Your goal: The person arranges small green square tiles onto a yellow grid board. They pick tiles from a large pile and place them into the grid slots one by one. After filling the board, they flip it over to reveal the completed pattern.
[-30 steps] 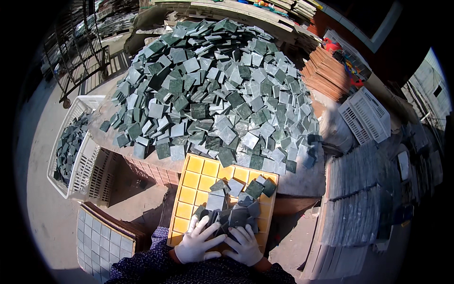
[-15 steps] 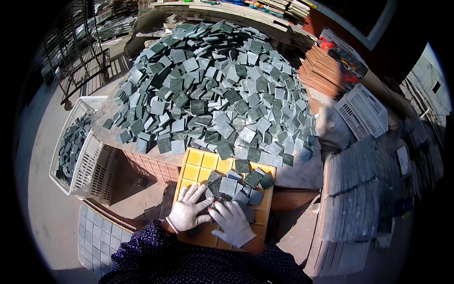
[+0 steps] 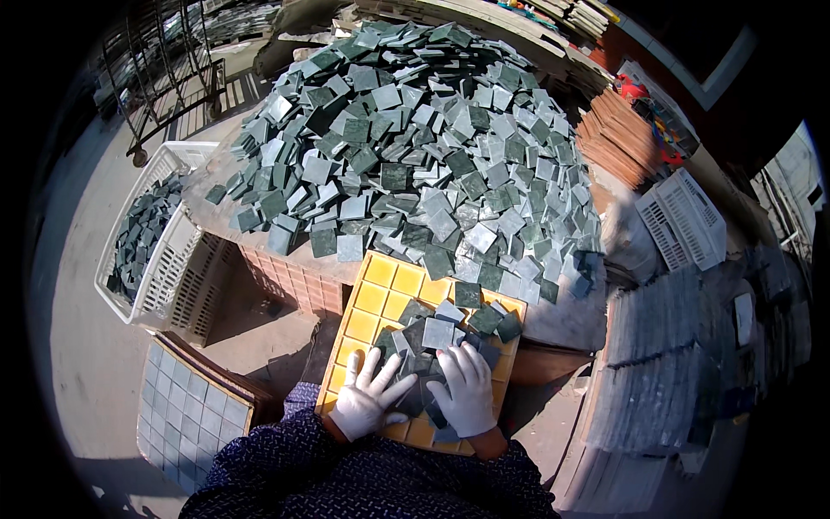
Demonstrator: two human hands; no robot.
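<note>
A yellow grid tray (image 3: 364, 326) with square recesses lies in front of me, its near end close to my body. Loose green and grey stone tiles (image 3: 438, 333) are heaped over its middle and right. My left hand (image 3: 365, 405), in a white glove, rests at the left edge of this heap with its fingers spread. Over the tiles to the right lies my gloved right hand (image 3: 468, 396), fingers stretched out, fingertips touching them. Neither hand grips a tile. Dark tiles show between the two hands; those under the palms are hidden.
Beyond the tray rises a big mound of similar tiles (image 3: 395, 177) on a table. A white plastic crate (image 3: 164, 281) of tiles stands left, above a filled tile panel (image 3: 186, 394). At right are stacked sheets (image 3: 653, 363), another white crate (image 3: 683, 216) and reddish boards (image 3: 616, 138).
My hands have moved apart: the right one up and rightward onto the tiles, the left one slightly back. Tiles between them are now uncovered. The whole view has shifted and tilted a little.
</note>
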